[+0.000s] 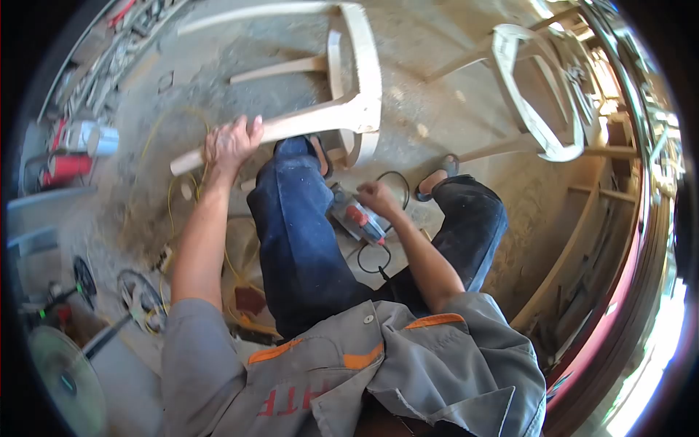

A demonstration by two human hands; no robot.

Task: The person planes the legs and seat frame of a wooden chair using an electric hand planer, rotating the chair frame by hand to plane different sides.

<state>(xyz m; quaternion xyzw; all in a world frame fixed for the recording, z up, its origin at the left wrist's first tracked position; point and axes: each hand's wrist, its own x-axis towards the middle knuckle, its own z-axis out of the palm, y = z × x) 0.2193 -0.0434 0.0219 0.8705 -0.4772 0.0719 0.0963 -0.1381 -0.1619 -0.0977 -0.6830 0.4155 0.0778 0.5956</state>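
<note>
A pale wooden chair frame point(368, 69) lies tipped on the floor in front of my legs, its legs pointing left. Wrapped round one of its legs, near the tapered end, is my left hand point(231, 143). My right hand point(376, 197) is between my knees, fingers curled, just above a red and grey power tool point(364, 221). Whether it holds something small is hidden. A black cord curves around the tool.
A second wooden frame point(520, 95) stands at the upper right. Timber racks run along the right side. Red and silver cans point(69, 166) are at the left, with a fan point(65, 379) below. A yellow cord point(170, 197) crosses the floor.
</note>
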